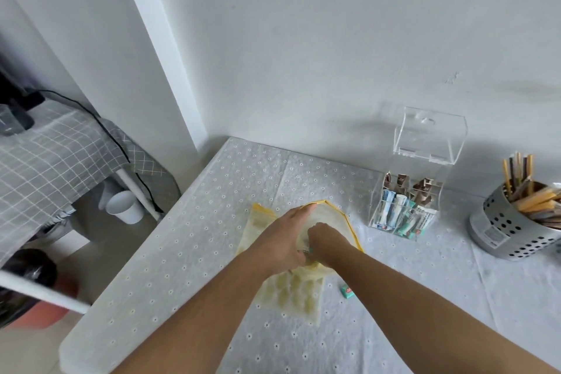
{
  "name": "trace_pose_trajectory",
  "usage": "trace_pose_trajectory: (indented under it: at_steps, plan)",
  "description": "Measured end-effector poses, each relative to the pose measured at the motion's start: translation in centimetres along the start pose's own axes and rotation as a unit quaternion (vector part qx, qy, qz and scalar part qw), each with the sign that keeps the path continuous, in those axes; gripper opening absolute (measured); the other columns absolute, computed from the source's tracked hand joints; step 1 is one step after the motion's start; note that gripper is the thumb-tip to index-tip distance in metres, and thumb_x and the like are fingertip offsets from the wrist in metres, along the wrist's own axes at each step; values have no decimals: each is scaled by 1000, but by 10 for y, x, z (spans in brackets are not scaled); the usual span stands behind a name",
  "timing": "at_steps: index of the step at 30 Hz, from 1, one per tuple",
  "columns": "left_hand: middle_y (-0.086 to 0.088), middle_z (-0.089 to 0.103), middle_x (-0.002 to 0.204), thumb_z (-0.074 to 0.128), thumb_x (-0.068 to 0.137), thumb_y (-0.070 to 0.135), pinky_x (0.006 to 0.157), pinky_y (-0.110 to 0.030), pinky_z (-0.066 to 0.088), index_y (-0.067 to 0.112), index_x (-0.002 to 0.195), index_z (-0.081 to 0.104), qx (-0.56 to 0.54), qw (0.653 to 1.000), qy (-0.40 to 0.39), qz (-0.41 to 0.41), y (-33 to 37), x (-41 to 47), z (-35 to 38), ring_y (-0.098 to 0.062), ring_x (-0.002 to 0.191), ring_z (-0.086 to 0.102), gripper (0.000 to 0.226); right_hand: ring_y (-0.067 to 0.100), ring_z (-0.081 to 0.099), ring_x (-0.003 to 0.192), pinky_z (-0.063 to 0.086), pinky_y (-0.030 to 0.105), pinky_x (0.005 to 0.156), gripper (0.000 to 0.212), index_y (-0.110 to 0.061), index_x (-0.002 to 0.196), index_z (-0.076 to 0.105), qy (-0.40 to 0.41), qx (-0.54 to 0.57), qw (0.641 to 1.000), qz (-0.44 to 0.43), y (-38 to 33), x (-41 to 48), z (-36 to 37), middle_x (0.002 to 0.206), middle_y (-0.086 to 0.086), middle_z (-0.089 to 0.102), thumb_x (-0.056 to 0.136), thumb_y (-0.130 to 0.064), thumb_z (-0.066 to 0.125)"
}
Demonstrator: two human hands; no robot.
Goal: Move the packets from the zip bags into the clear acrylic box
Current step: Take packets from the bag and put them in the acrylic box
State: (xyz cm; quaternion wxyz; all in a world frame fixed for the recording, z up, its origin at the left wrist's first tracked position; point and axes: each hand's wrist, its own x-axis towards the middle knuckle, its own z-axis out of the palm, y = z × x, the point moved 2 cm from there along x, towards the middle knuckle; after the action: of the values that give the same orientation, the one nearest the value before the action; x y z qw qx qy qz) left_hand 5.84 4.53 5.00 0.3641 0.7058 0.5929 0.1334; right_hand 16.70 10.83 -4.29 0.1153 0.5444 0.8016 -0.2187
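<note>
A yellow-edged zip bag (343, 215) lies on the table with its mouth held wide. My left hand (288, 237) grips the near side of the bag's opening. My right hand (326, 241) reaches inside it with curled fingers, and a bit of green packet shows between the two hands; what the fingers hold is hidden. A second, flat zip bag (294, 297) lies under my forearms. One small green packet (347, 291) sits loose on the cloth. The clear acrylic box (403, 206), lid raised, holds several brown, blue and green packets.
A perforated metal cup (510, 231) of stick sachets stands at the right. The table's left edge (127, 282) drops to the floor, where a white cup (124, 206) and a rack draped in grey checked cloth (60, 155) stand. A white wall backs the table.
</note>
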Motion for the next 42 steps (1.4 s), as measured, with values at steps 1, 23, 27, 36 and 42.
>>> trace_pose_trajectory:
  at_steps: [1,23,27,36,42]
  plan:
    - [12,26,151,62,77,4,81,-18,40,36,148,15,1,1000,-1,-1,-1,0,0,-29,114,53,91,19,50,82,41,28,71,23,-4,105,60,4,4,1000,-3,-1,-1,-3,100,11,57,84,-14,59]
    - [13,27,148,61,76,0,75,-21,47,37,148,16,9,1000,-11,-12,-5,-7,4,-1,66,48,92,26,58,100,45,32,77,24,-6,111,60,-11,-129,990,-51,-3,-11,-4,110,11,57,89,-9,51]
    - [13,26,150,60,77,0,76,-19,43,36,148,16,9,1000,-8,-11,-6,-6,3,-17,90,57,91,23,54,87,43,33,73,23,-4,110,60,-21,-96,993,-63,-4,-10,-5,110,12,61,88,-9,53]
    - [11,29,147,61,77,2,61,-5,36,36,148,15,4,1000,-2,-2,-7,-1,-1,-18,94,54,91,22,57,99,44,27,80,18,-16,104,62,16,89,993,-76,2,-10,-38,103,6,65,86,-13,60]
    - [12,30,146,59,77,-1,59,-4,38,37,148,15,14,1000,-3,0,-8,-2,0,-21,104,56,92,22,60,96,49,31,84,38,-19,115,63,-10,36,995,-87,4,-13,-36,116,10,60,84,1,57]
